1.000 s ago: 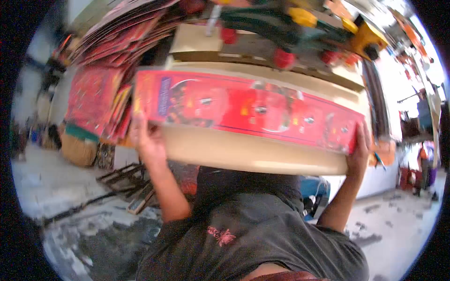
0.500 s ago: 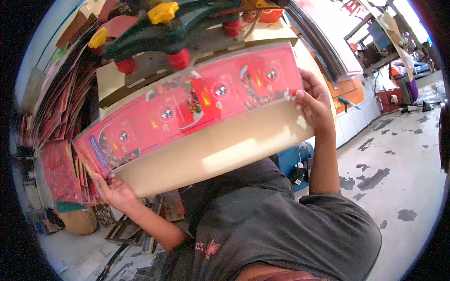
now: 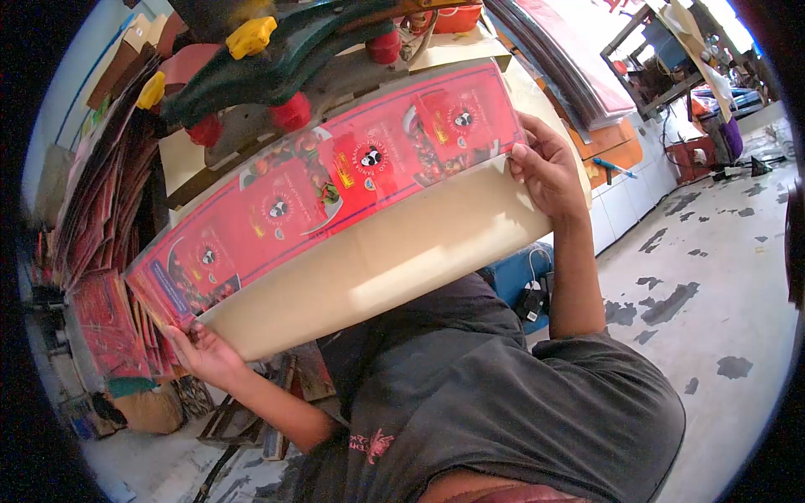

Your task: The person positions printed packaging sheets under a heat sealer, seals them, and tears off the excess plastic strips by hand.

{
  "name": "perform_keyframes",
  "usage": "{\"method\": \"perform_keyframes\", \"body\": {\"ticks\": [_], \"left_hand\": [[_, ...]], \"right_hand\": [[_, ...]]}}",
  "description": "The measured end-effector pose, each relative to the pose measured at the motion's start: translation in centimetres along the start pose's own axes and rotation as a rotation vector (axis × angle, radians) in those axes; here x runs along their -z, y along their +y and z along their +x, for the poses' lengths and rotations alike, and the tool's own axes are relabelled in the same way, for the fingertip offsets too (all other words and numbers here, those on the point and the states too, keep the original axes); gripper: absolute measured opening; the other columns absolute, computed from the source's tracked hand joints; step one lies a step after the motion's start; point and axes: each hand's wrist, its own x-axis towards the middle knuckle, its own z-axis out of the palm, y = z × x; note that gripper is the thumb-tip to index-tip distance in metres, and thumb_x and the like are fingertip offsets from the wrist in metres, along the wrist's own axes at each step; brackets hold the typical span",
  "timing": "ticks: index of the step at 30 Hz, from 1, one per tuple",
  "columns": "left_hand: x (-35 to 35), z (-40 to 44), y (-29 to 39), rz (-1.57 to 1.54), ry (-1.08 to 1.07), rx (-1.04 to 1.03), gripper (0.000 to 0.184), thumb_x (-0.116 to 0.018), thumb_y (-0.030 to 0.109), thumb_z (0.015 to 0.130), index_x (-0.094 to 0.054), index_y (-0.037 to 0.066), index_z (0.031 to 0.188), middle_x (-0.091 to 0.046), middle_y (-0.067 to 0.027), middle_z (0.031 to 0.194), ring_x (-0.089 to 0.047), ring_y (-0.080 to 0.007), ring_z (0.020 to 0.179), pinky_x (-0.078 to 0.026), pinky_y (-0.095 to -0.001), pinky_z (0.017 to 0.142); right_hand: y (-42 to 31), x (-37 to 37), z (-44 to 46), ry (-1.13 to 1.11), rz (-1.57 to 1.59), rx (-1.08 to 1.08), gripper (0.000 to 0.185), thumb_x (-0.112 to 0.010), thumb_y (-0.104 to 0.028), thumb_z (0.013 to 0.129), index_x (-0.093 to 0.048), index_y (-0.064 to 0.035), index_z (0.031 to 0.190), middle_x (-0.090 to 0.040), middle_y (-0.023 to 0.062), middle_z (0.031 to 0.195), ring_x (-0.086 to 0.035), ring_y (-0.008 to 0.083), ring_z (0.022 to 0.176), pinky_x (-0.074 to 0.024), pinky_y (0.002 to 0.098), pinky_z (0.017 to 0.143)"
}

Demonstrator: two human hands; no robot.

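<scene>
A long red printed plastic sheet [image 3: 335,184] with round panda logos and food pictures slants across the middle, its left end lower. My left hand [image 3: 205,354] pinches its lower left corner. At the right end, my right hand [image 3: 549,168] grips it between thumb and fingers. Beneath the sheet lies a cream-coloured board surface [image 3: 377,272]. Just beyond the sheet stands a dark green machine part [image 3: 293,63] with red knobs [image 3: 290,111] and yellow knobs [image 3: 251,38].
Stacks of red sheets [image 3: 105,201] lean at the left. Flat stacked sheets [image 3: 570,67] lie at the upper right, near a blue pen [image 3: 615,168] on an orange surface. A blue object [image 3: 511,277] is beside my body.
The view has turned, so the red sheet now slants down to the left instead of to the right. Both hands have kept hold of its ends.
</scene>
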Motion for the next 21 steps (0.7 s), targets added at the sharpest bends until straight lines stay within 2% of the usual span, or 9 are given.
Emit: {"method": "perform_keyframes", "body": {"ticks": [1,3,4,6,8,12,14,21], "left_hand": [[-1.2,-0.6,0.5,-0.024,0.021,0.007,0.028,-0.068,0.023,0.101,-0.065,0.004,0.121,-0.066,-0.002,0.084,-0.058,-0.0087,0.07,-0.043,-0.02,0.06],[-1.5,-0.8,0.7,-0.051,0.043,0.012,0.028,-0.067,0.023,0.102,-0.065,0.003,0.122,-0.066,-0.0017,0.084,-0.058,-0.0081,0.07,-0.044,-0.0196,0.06],[-1.0,-0.7,0.5,-0.048,0.002,-0.002,0.029,-0.068,0.023,0.101,-0.065,0.003,0.122,-0.067,-0.0016,0.085,-0.058,-0.0073,0.069,-0.045,-0.0193,0.059],[-0.5,-0.3,0.0,-0.051,-0.037,-0.02,0.029,-0.068,0.023,0.101,-0.065,0.003,0.122,-0.067,-0.0015,0.086,-0.058,-0.0065,0.069,-0.045,-0.0189,0.059],[-0.1,0.0,-0.4,-0.047,0.026,-0.034,0.029,-0.068,0.023,0.101,-0.065,0.004,0.123,-0.069,-0.0012,0.088,-0.058,-0.006,0.068,-0.046,-0.0183,0.058],[1.6,0.6,-0.6,-0.053,0.017,-0.004,0.027,-0.068,0.023,0.101,-0.066,0.005,0.121,-0.07,-0.0008,0.09,-0.058,-0.0059,0.066,-0.046,-0.0179,0.057],[2.2,0.8,-0.6,-0.101,-0.072,0.034,0.024,-0.068,0.023,0.101,-0.067,0.006,0.118,-0.07,-0.0006,0.088,-0.058,-0.0067,0.064,-0.045,-0.0178,0.056],[1.8,0.6,-0.5,-0.126,-0.088,0.031,0.021,-0.068,0.023,0.101,-0.068,0.006,0.115,-0.068,-0.0003,0.086,-0.056,-0.0078,0.063,-0.044,-0.0184,0.055]], "right_hand": [[0.2,0.3,0.1,-0.001,0.0,0.002,0.053,-0.07,-0.005,0.094,-0.051,0.0047,0.142,-0.064,0.005,0.091,-0.056,0.009,0.069,-0.0464,0.0222,0.062],[0.6,1.2,0.3,-0.013,0.06,-0.023,0.026,-0.07,-0.006,0.095,-0.06,0.0009,0.118,-0.065,0.0052,0.087,-0.057,0.0094,0.066,-0.0471,0.0209,0.06],[0.7,1.3,0.4,-0.015,0.06,-0.021,0.026,-0.07,-0.006,0.095,-0.06,0.0009,0.118,-0.065,0.0052,0.087,-0.057,0.0094,0.066,-0.0471,0.0209,0.06],[0.7,1.3,0.4,0.008,0.067,-0.017,0.013,-0.069,-0.01,0.097,-0.057,-0.0052,0.098,-0.064,0.0055,0.082,-0.058,0.0096,0.063,-0.0477,0.0201,0.059],[0.6,1.2,0.4,0.001,0.049,-0.023,0.014,-0.069,-0.013,0.098,-0.058,-0.0051,0.097,-0.064,0.0052,0.082,-0.058,0.0096,0.065,-0.0474,0.0215,0.06],[0.6,1.2,0.3,0.015,-0.011,-0.002,0.019,-0.068,-0.019,0.1,-0.058,-0.0056,0.094,-0.063,0.0039,0.081,-0.057,0.0087,0.067,-0.0463,0.0221,0.06],[0.3,0.6,0.0,0.03,-0.009,0.011,0.019,-0.068,-0.02,0.101,-0.057,-0.0064,0.093,-0.062,0.0033,0.081,-0.056,0.0084,0.067,-0.0461,0.0218,0.06],[0.8,0.9,-0.2,0.018,0.077,0.079,0.022,-0.067,-0.022,0.101,-0.051,-0.0105,0.091,-0.06,0.0008,0.08,-0.056,0.0077,0.069,-0.0423,0.0211,0.058]]}}
